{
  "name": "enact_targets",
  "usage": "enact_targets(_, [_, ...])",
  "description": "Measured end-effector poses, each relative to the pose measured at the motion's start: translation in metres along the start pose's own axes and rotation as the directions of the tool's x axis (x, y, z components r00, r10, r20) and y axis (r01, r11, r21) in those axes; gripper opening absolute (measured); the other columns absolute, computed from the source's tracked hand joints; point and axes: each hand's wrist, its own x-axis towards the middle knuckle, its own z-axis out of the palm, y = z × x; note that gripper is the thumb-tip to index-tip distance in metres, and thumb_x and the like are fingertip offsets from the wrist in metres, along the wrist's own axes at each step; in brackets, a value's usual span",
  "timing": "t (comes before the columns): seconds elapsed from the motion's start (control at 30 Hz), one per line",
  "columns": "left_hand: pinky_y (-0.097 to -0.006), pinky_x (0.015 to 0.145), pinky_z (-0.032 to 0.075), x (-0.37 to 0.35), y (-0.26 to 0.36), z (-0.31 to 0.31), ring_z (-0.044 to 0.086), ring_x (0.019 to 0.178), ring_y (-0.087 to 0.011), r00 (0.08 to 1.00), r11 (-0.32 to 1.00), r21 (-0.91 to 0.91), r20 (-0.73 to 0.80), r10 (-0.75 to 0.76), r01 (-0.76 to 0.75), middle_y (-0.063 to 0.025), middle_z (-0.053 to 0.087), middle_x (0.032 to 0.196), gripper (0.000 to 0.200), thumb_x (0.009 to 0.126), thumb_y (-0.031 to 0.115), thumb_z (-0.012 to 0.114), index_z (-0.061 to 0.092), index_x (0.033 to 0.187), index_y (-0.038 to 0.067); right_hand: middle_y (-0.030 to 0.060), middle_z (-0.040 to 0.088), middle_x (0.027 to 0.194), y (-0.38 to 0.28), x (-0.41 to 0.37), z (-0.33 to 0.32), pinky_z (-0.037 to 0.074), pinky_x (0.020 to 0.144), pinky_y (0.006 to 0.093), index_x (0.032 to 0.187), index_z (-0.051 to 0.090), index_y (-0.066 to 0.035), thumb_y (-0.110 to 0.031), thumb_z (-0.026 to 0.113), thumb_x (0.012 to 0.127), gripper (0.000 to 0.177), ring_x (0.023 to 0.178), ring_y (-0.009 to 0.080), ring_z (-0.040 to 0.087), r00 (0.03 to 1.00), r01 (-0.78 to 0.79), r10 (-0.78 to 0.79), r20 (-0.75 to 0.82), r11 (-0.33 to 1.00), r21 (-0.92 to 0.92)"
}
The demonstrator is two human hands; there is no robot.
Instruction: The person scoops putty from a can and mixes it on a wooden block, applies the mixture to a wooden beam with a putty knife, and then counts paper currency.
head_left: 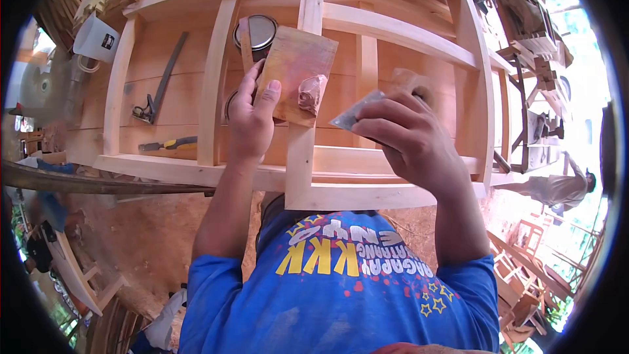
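Observation:
My left hand (252, 115) grips a small wooden board (298, 65) by its left edge, thumb on top. A lump of pinkish-brown paste (311, 94) sits near the board's lower right. To the right of the board, my right hand (406, 131) is closed on a flat grey scraper (354, 110), its edge pointing left toward the board but apart from it. Both hands are above a pale wooden frame (216, 78). Behind the board stands a round can (263, 31), with a wooden stick (246, 42) across its left side.
Inside the frame lie a clamp (168, 78) and a yellow-and-black tool (171, 143). A roll of tape (411, 82) is behind my right hand. A white bucket (96, 38) stands at the upper left. Another person (562, 188) is at the far right.

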Motion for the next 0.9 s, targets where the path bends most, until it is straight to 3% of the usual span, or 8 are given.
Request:
enact_targets(0.13, [-0.0319, 0.105, 0.049, -0.001, 0.002, -0.001, 0.065, 0.120, -0.0187, 1.000, 0.995, 0.100, 0.018, 0.026, -0.027, -0.0154, 0.068, 0.132, 0.054, 0.107, 0.023, 0.059, 0.046, 0.150, -0.008, -0.0019, 0.072, 0.110, 0.009, 0.027, 0.006, 0.055, 0.085, 0.0403, 0.110, 0.074, -0.015, -0.001, 0.076, 0.075, 0.038, 0.104, 0.0249, 0.066, 0.984, 0.173, -0.162, 0.068, 0.959, -0.222])
enact_targets(0.3, [-0.0325, 0.102, 0.051, 0.001, -0.002, -0.003, 0.067, 0.118, -0.0200, 0.991, 0.986, 0.100, 0.029, 0.133, -0.135, -0.0185, 0.070, 0.128, 0.055, 0.106, 0.024, 0.060, 0.048, 0.149, -0.008, -0.0028, 0.072, 0.110, 0.018, 0.041, 0.003, 0.053, 0.089, 0.0419, 0.112, 0.078, -0.020, -0.006, 0.077, 0.073, 0.041, 0.103, 0.0227, 0.064, 0.956, 0.278, -0.248, 0.158, 0.936, -0.214])
enact_targets(0.43, [-0.0326, 0.098, 0.053, -0.001, -0.004, -0.003, 0.070, 0.114, -0.0216, 0.990, 0.965, 0.225, -0.010, 0.140, -0.134, -0.0224, 0.072, 0.124, 0.056, 0.105, 0.023, 0.061, 0.049, 0.148, -0.009, -0.0062, 0.067, 0.117, 0.029, 0.049, 0.000, 0.050, 0.094, 0.0447, 0.118, 0.076, -0.024, -0.007, 0.078, 0.070, 0.050, 0.109, 0.0185, 0.062, 0.921, 0.380, -0.347, 0.179, 0.903, -0.203])
enact_targets(0.7, [-0.0326, 0.097, 0.053, -0.001, -0.004, 0.000, 0.071, 0.111, -0.0221, 0.979, 0.936, 0.297, -0.028, 0.204, -0.187, -0.0230, 0.073, 0.121, 0.057, 0.104, 0.024, 0.060, 0.048, 0.150, -0.008, -0.0056, 0.066, 0.117, 0.045, 0.051, 0.011, 0.047, 0.095, 0.0441, 0.115, 0.076, -0.023, -0.006, 0.078, 0.069, 0.050, 0.108, 0.0197, 0.060, 0.919, 0.387, -0.356, 0.172, 0.897, -0.212])
enact_targets(0.9, [-0.0311, 0.094, 0.053, -0.003, 0.001, 0.002, 0.069, 0.108, -0.0181, 0.993, 0.963, 0.254, -0.040, 0.108, -0.094, -0.0201, 0.074, 0.118, 0.056, 0.105, 0.022, 0.060, 0.047, 0.151, -0.008, -0.0056, 0.068, 0.113, 0.034, 0.048, 0.016, 0.045, 0.096, 0.0427, 0.110, 0.077, -0.022, -0.005, 0.078, 0.071, 0.043, 0.108, 0.0203, 0.060, 0.944, 0.304, -0.265, 0.196, 0.929, -0.209])
